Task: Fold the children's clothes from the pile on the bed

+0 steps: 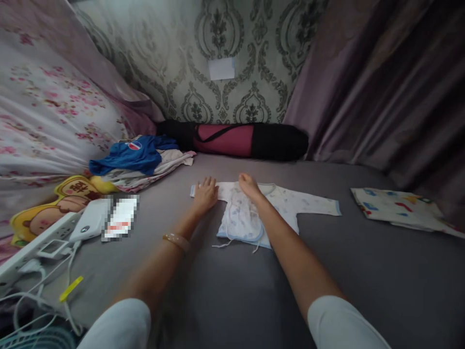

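A white baby shirt (pixel 279 206) with pale blue trim and a faint print lies spread out on the grey bed sheet. Its ties trail from the lower front edge. My left hand (pixel 206 195) lies over the sleeve on the left near its cuff, fingers stretched out and apart. At the shoulder beside the neckline, my right hand (pixel 249 185) is closed with its fingers curled in against the cloth. The fingertips of that hand are partly hidden. The other sleeve extends flat to the right.
A folded printed cloth (pixel 397 207) lies at the right. Blue clothing (pixel 132 154) is piled at the back left. A black and maroon long bag (pixel 232 139) lines the wall. At the left are a power strip (pixel 47 240), a white charger (pixel 90 220), cables and a yellow cushion (pixel 25 225).
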The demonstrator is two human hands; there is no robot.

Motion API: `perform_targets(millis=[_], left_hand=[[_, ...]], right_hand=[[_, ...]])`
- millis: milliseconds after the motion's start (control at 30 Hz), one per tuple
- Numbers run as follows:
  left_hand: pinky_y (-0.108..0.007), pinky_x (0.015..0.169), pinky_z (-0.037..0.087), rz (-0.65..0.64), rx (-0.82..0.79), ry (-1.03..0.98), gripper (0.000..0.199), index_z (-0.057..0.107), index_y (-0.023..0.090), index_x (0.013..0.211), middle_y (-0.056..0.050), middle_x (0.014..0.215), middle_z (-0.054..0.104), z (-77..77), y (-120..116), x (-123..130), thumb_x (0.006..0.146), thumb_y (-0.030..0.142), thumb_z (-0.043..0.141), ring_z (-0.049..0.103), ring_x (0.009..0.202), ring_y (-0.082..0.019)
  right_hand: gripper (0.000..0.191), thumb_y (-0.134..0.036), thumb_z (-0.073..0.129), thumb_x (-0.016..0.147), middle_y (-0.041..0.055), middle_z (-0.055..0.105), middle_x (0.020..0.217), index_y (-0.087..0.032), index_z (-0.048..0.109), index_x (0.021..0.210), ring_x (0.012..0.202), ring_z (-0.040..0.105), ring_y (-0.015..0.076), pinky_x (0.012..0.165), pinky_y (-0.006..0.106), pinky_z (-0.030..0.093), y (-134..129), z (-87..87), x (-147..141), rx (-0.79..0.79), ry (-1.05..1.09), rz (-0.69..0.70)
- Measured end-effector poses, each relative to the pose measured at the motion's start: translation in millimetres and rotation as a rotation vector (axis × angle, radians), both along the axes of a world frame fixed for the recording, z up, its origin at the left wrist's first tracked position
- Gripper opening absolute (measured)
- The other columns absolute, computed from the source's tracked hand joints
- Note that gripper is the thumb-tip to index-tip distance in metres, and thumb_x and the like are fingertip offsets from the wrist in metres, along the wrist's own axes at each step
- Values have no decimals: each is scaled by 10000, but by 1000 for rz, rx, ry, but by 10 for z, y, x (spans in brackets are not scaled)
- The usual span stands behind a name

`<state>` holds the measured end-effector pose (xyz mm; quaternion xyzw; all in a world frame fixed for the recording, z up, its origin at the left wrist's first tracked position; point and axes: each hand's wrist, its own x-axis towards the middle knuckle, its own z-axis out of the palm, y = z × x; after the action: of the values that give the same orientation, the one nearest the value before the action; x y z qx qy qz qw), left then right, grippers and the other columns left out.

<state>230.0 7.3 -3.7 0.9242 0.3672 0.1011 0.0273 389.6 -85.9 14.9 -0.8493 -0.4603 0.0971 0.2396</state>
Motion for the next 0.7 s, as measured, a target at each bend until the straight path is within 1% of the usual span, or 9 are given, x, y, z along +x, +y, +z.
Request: perform_targets(millis=[67,133,167,200,267,367,500,633,700], left_hand=[[-388,1071,399,-148,-32,-43,391,512,147,1323,-142,1380,549,54,-152,229,989,236,331,558,1215,-236],[-308,1001,456,-290,-83,-91,345,576,164,1232,-105,1252,630,67,-315,454,961,175,363,613,1113,-192],[-296,990,462,-326,-102,-113,333,598,169,1191,-98,1211,645,59,-392,551,944,145,376,614,1101,-185],[-297,989,462,-334,-113,-130,328,611,169,1159,-99,1186,650,43,-464,633,927,117,385,610,1102,-185],[-317,986,464,-293,-117,-143,329,624,150,1114,-117,1145,654,-3,-586,748,892,69,395,605,1095,-199],[-349,991,458,-259,-111,-144,315,622,97,1085,-163,1121,643,-99,-699,810,866,45,402,594,1092,-228],[-376,1051,413,-261,-77,-154,327,588,84,1164,-175,1244,593,-245,-724,815,915,104,377,543,1175,-236],[-401,1088,372,-278,-32,-185,357,574,91,1211,-171,1323,562,-357,-695,834,972,177,323,488,1262,-244],[-414,1104,352,-275,-24,-187,377,556,81,1249,-185,1357,540,-383,-699,841,979,191,318,462,1297,-251]], right_hand=[[431,-187,280,994,116,669,1222,-95,620,1243,1091,600,162,926,226,419,-166,58,242,-9,-5,-52],[370,-180,361,961,102,719,1085,-115,698,1101,992,639,176,850,226,448,-357,64,432,-44,-9,-83],[344,-192,395,950,94,732,1027,-130,720,1046,951,652,181,815,227,457,-446,53,496,-65,-12,-93],[323,-209,424,941,88,738,991,-145,732,1015,922,660,185,790,231,463,-521,35,539,-85,-15,-101],[296,-243,463,930,82,742,969,-170,741,1003,905,670,192,766,239,468,-619,-11,563,-121,-23,-115],[261,-282,518,912,93,739,1006,-185,744,1000,949,671,209,785,260,471,-634,-76,509,-162,-37,-134],[214,-289,584,877,110,727,1060,-185,736,987,1021,657,233,836,287,468,-547,-126,443,-187,-52,-136],[201,-261,557,887,105,727,1029,-186,725,966,997,660,231,839,291,475,-515,-169,431,-187,-64,-93],[210,-237,534,897,123,714,1059,-167,712,985,1016,647,237,864,300,469,-527,-201,407,-170,-86,-74]])
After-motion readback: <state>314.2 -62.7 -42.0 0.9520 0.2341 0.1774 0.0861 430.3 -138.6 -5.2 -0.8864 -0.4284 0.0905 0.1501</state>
